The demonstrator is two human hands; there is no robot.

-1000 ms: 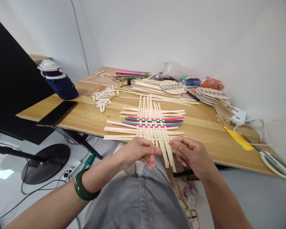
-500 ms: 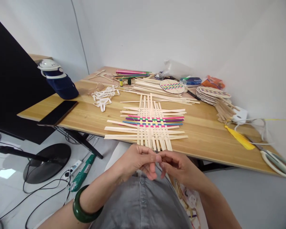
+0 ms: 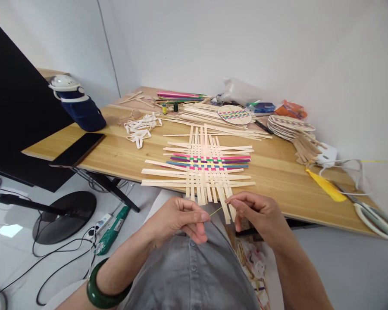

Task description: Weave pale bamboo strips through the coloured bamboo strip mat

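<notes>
Between my two hands runs a short, thin yellow thread (image 3: 216,211), stretched just in front of the table edge. My left hand (image 3: 184,218), with a green bangle on its wrist, pinches one end between thumb and forefinger. The other end is pinched by my right hand (image 3: 254,211), slightly higher. Right behind them lies a woven mat of flat strips (image 3: 207,163), mostly pale, with pink, green, purple, blue and yellow ones in the middle. Its long loose ends hang over the table's front edge, close to my right fingers.
Behind the mat are loose pale strips (image 3: 203,115), a round woven fan (image 3: 234,115) and thread spools (image 3: 176,106). To the left lie white tape (image 3: 141,128), a phone (image 3: 78,149) and a bottle (image 3: 79,105). Stacked fans (image 3: 289,127), a yellow tassel (image 3: 326,185) and scissors (image 3: 373,217) are on the right.
My hands were together at the fingertips and are now apart, the right one moved rightward and up. The yellow thread now shows taut between them. The mat's near strip ends have shifted.
</notes>
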